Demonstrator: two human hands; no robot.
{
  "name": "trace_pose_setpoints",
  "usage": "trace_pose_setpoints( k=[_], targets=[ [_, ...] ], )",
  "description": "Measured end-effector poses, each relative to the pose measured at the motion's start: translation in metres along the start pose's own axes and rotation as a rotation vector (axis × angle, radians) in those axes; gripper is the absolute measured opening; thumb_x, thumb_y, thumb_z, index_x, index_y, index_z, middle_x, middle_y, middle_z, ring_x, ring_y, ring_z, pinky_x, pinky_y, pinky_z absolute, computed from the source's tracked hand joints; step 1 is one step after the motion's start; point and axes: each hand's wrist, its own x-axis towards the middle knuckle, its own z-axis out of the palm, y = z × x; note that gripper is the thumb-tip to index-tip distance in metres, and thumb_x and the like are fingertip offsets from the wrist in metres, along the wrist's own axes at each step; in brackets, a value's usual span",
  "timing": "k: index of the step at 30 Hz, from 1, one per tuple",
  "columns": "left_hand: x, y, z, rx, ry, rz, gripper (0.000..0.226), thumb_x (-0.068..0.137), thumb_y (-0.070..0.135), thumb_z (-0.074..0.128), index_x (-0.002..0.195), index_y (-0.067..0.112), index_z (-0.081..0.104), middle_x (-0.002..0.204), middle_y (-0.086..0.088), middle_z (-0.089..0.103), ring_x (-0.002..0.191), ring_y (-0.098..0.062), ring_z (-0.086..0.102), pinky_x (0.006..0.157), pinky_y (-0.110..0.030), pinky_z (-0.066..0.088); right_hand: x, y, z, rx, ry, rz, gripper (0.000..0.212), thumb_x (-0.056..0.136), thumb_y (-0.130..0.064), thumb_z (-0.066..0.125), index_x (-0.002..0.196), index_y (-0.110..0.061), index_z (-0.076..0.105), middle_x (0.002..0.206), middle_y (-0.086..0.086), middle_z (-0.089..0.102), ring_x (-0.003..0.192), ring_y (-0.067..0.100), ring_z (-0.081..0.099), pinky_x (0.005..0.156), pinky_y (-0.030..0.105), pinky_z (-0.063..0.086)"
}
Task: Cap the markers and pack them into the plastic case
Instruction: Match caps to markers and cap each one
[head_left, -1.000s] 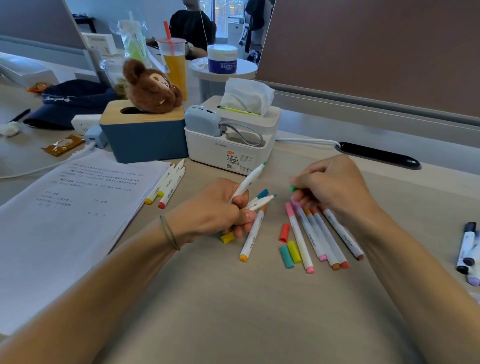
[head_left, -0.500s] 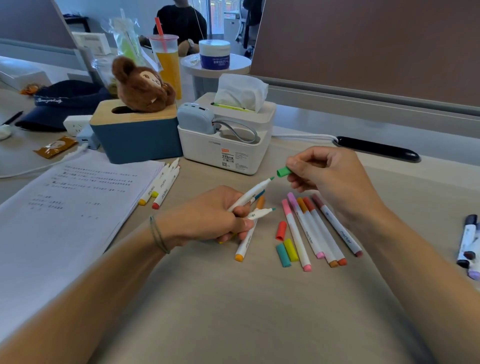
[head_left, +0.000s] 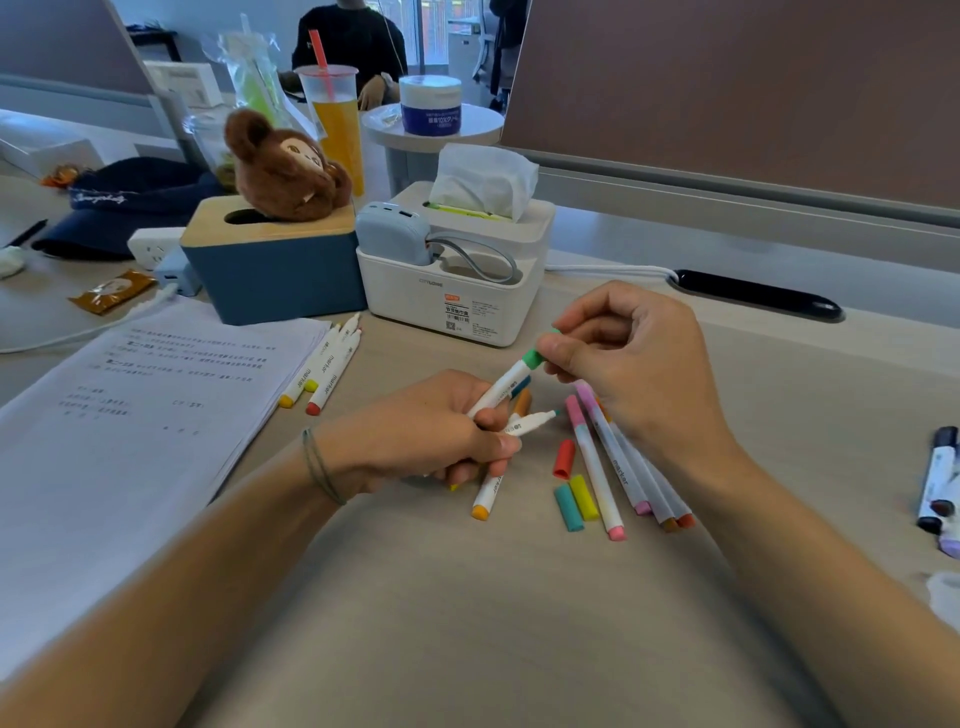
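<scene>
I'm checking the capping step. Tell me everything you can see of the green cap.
The green cap is a small, smooth plastic-looking sleeve, pinched by the right hand between thumb and fingers. It sits on the tip of a white marker that the left hand grips, tilted up to the right, above the table. Whether it is pushed fully home cannot be told.

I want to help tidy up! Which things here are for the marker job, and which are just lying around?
For the job:
white marker with green cap in both hands
loose red cap, teal cap, yellow cap
row of white markers

Just lying about:
brown plush bear
white tissue box
stack of printed papers
cup of orange drink
</scene>
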Motion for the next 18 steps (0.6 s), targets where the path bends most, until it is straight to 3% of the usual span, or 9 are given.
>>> trace_pose_setpoints(
  k=[2,8,14,18],
  targets=[
    [0.0,0.0,0.001,-0.028,-0.002,0.015,0.035,0.098,0.004,0.057,0.072,0.019,0.038,0.071,-0.007,0.062,0.046,-0.011,0.043,0.043,-0.018,0.035,-0.005,0.0,0.006,-0.013,0.012,-0.009,0.024,0.078,-0.006,0.085,0.088,-0.011,0.063,0.073,0.007,0.075,0.068,0.018,0.076,0.068,0.035,0.063],
    [0.0,-0.001,0.004,-0.09,0.059,0.029,0.037,0.097,0.0,0.055,0.07,0.018,0.038,0.067,-0.006,0.058,0.044,-0.009,0.043,0.042,-0.018,0.036,-0.016,-0.004,0.02,-0.123,-0.008,-0.007,0.049,0.076,-0.013,0.089,0.096,-0.029,0.046,0.073,-0.006,0.076,0.068,0.007,0.073,0.069,0.026,0.061],
    [0.0,0.002,0.005,-0.05,0.082,0.048,0.035,0.098,0.0,0.054,0.07,0.016,0.038,0.061,-0.002,0.057,0.043,-0.007,0.042,0.042,-0.018,0.037,-0.017,-0.004,0.022,-0.068,0.035,-0.027,0.047,0.076,-0.004,0.086,0.09,-0.025,0.047,0.068,-0.002,0.073,0.062,0.011,0.071,0.062,0.02,0.056],
    [0.0,0.004,0.008,-0.022,0.099,0.101,0.016,0.098,0.002,0.055,0.083,0.005,0.051,0.053,0.005,0.059,0.042,-0.006,0.046,0.044,-0.019,0.041,-0.02,-0.005,0.025,0.06,0.015,-0.009,0.041,0.083,-0.004,0.081,0.103,-0.021,0.051,0.071,0.0,0.074,0.06,0.01,0.072,0.059,0.016,0.053]
  ],
)
